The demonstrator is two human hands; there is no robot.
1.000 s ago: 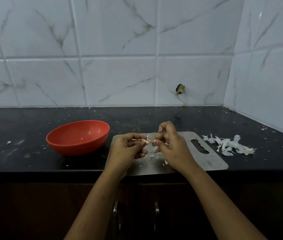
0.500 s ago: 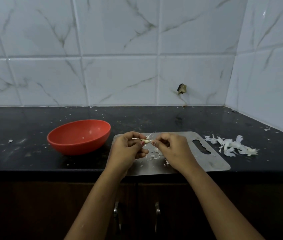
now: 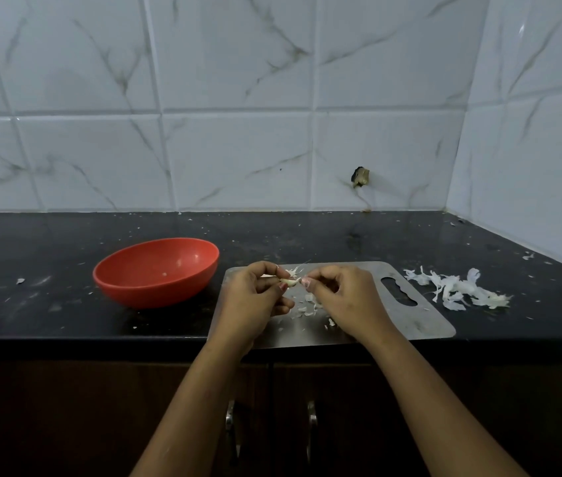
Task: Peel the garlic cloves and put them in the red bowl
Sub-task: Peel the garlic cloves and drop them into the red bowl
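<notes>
A small pale garlic clove [image 3: 289, 281] is held above the steel cutting board [image 3: 406, 321]. My left hand [image 3: 255, 297] pinches its left end between thumb and fingers. My right hand [image 3: 341, 301] pinches the clove's right end, where thin skin sticks up. Loose flakes of peel [image 3: 307, 309] lie on the board under my hands. The red bowl [image 3: 157, 271] stands on the black counter to the left of the board, with only a speck or two inside.
A heap of white garlic peels [image 3: 458, 289] lies on the counter right of the board. Tiled walls close the back and the right side. The counter's front edge [image 3: 100, 339] runs just below the bowl; cabinet handles [image 3: 229, 418] show beneath.
My right hand has lowered its raised fingers and closed back onto the clove's right end. My left hand has kept its hold and barely moved.
</notes>
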